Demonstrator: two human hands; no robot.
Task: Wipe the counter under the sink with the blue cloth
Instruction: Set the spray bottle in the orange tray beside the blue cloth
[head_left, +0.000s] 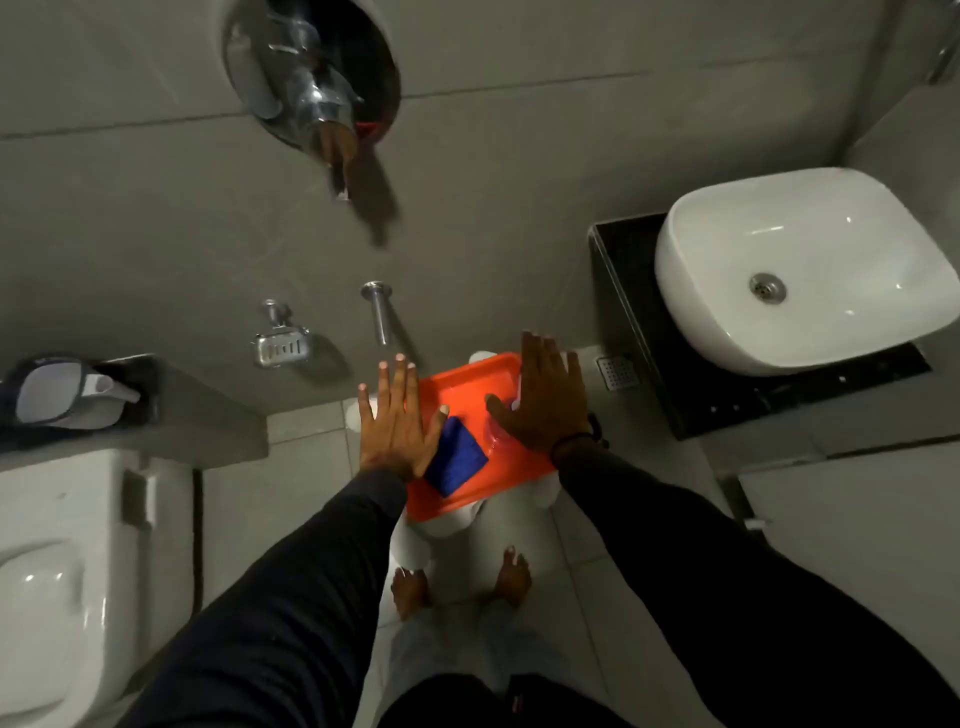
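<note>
A folded blue cloth lies on an orange tray that rests on a white stool below me. My left hand is held flat with fingers spread, above the tray's left side, its thumb over the cloth's corner. My right hand is spread flat above the tray's right side and holds nothing. A pinkish object under the right palm is mostly hidden. The white sink sits on a black counter at the right.
A white toilet stands at the left, with a ledge holding a white and dark object. A soap dish and a metal spout stick out of the grey wall. My bare feet stand on the tiled floor.
</note>
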